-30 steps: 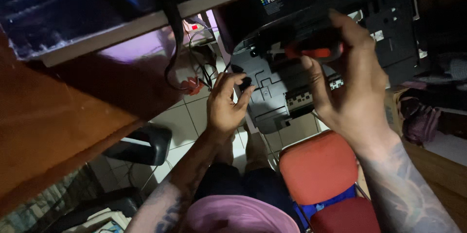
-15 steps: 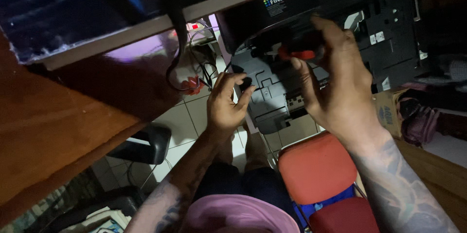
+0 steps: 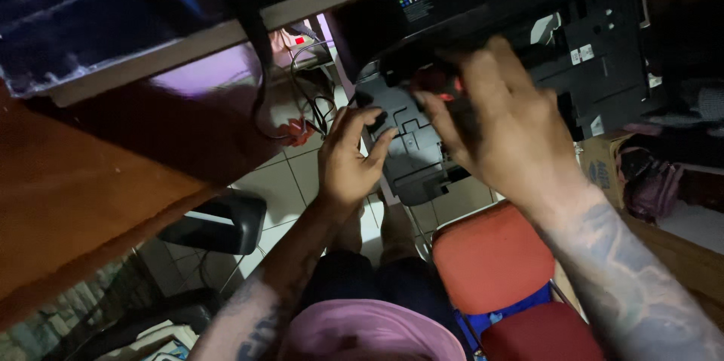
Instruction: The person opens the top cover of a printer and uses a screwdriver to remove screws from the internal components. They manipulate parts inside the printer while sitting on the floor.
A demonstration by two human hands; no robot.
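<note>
While the person's left hand (image 3: 348, 161) steadies the lower edge of a bulky black plastic printer (image 3: 483, 44) with its fingers curled against a small dark knob, the right hand (image 3: 509, 131) reaches into the machine's underside. Its grip is clamped on a red-and-black tool handle (image 3: 437, 84), the fingers wrapped together around it. The printer is tilted up above the person's lap, beside the brown wooden desk (image 3: 83, 172). Below lie a white tiled floor (image 3: 279, 180), a red padded stool (image 3: 490, 259) and tangled cables (image 3: 305, 112).
</note>
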